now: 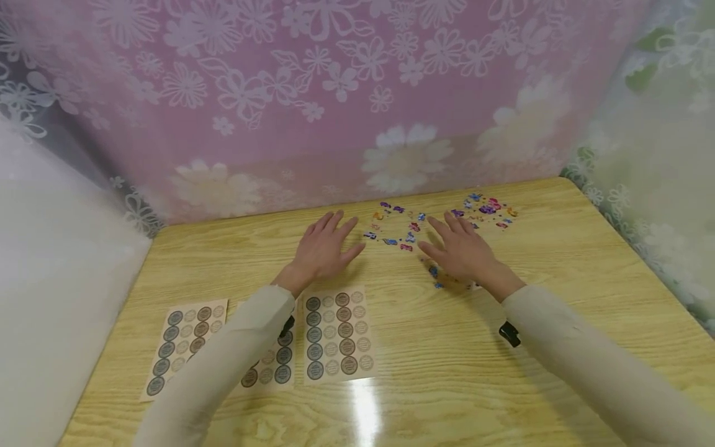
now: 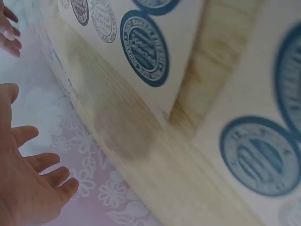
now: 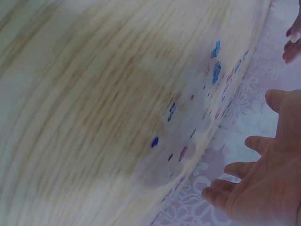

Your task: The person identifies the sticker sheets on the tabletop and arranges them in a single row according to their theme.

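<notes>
Fingers spread, my left hand (image 1: 326, 245) is held over the table, behind the paper sheets and left of the colourful stickers. My right hand (image 1: 460, 248), also with fingers spread, is among the patches of small shiny stickers. Both hands look raised off the tabletop in the wrist views, and neither holds anything. One sticker patch has a purple flower (image 1: 487, 210) at the back right; another, with a red piece (image 1: 414, 227), lies between the hands. A third patch, with a blue piece (image 1: 434, 271), is partly hidden beneath my right hand.
Three paper sheets of round seal labels lie at the left front: a left sheet (image 1: 184, 338), a middle sheet (image 1: 267, 366) mostly under my sleeve, and a right sheet (image 1: 337, 335). A pink flowered curtain (image 1: 313, 143) hangs along the wooden table's (image 1: 447, 372) back edge.
</notes>
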`<action>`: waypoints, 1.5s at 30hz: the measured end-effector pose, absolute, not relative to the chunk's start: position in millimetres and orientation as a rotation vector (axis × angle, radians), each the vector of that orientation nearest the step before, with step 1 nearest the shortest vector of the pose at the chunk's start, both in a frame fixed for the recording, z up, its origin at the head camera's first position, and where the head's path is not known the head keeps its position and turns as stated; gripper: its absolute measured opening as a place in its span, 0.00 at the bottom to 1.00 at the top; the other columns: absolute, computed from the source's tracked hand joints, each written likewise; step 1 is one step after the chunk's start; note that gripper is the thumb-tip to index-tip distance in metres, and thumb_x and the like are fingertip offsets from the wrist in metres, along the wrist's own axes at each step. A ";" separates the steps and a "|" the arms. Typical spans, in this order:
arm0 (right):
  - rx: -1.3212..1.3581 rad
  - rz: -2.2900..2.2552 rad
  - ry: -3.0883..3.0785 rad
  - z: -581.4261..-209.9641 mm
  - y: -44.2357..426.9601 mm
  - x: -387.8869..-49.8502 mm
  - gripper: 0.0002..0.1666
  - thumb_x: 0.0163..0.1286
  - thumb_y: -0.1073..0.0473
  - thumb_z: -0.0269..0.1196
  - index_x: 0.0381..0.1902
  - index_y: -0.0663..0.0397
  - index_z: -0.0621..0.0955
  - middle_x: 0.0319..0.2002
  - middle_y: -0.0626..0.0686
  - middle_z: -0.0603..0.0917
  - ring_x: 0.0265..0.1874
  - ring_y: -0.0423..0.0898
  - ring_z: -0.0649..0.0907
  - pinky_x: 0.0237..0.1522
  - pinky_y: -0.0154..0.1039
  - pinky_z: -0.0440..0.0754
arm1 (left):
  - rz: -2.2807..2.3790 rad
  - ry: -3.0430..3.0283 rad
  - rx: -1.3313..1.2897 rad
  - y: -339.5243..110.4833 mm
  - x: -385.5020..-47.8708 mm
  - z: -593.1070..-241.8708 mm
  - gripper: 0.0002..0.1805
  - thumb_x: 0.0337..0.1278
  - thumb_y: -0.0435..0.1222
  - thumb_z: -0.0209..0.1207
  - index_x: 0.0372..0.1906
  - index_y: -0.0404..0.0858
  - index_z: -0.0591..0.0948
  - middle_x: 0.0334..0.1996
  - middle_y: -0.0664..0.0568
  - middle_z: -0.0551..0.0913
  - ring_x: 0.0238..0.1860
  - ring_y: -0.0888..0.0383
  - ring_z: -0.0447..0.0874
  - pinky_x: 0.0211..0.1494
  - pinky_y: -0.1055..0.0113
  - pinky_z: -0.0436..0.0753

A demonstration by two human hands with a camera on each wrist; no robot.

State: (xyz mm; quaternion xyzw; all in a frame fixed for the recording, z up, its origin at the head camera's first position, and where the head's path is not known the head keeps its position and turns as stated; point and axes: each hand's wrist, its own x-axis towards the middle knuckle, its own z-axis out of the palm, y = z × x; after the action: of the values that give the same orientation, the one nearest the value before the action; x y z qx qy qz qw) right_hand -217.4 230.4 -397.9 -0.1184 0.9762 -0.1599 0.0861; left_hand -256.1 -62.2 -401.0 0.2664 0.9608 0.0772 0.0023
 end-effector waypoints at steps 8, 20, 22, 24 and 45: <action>-0.250 -0.789 2.885 -402.3 227.2 -230.8 0.42 0.75 0.40 0.48 0.75 0.58 0.51 0.71 0.66 0.53 0.70 0.64 0.50 0.67 0.62 0.41 | 0.629 2.925 0.757 -48.2 -273.5 -404.8 0.34 0.70 0.56 0.43 0.74 0.43 0.59 0.70 0.43 0.59 0.70 0.44 0.55 0.68 0.45 0.57; -0.085 -1.088 2.853 -410.4 226.1 -245.4 0.41 0.73 0.45 0.55 0.73 0.63 0.55 0.70 0.65 0.59 0.67 0.63 0.60 0.63 0.61 0.59 | 1.004 2.767 0.675 -27.3 -302.9 -414.8 0.32 0.70 0.45 0.50 0.72 0.38 0.60 0.70 0.45 0.61 0.69 0.48 0.59 0.68 0.53 0.61; -0.072 -1.119 2.847 -412.1 224.8 -247.7 0.41 0.73 0.47 0.55 0.73 0.64 0.56 0.69 0.66 0.60 0.67 0.63 0.60 0.63 0.61 0.60 | 1.036 2.747 0.650 -22.8 -307.5 -416.7 0.32 0.70 0.45 0.51 0.72 0.38 0.60 0.70 0.46 0.61 0.68 0.48 0.60 0.67 0.53 0.63; -0.052 -1.140 2.840 -414.2 222.8 -250.3 0.41 0.72 0.48 0.56 0.72 0.65 0.57 0.68 0.66 0.61 0.66 0.63 0.62 0.63 0.59 0.61 | 1.063 2.733 0.626 -18.4 -311.8 -419.1 0.31 0.69 0.44 0.52 0.72 0.38 0.61 0.70 0.46 0.62 0.67 0.48 0.62 0.66 0.53 0.64; 0.138 -0.993 2.855 -424.5 209.6 -268.5 0.42 0.70 0.43 0.57 0.69 0.67 0.62 0.66 0.69 0.60 0.64 0.64 0.61 0.61 0.57 0.64 | 0.887 2.787 0.549 6.7 -341.2 -427.5 0.32 0.65 0.42 0.56 0.71 0.38 0.64 0.65 0.45 0.65 0.67 0.49 0.61 0.67 0.57 0.62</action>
State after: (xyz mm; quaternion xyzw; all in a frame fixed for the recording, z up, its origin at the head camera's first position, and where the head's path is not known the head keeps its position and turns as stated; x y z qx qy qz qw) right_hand -268.5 209.6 -424.5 0.0456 0.9420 -0.3276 0.0579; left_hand -341.2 6.7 -427.5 0.1838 0.9333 0.2972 0.0829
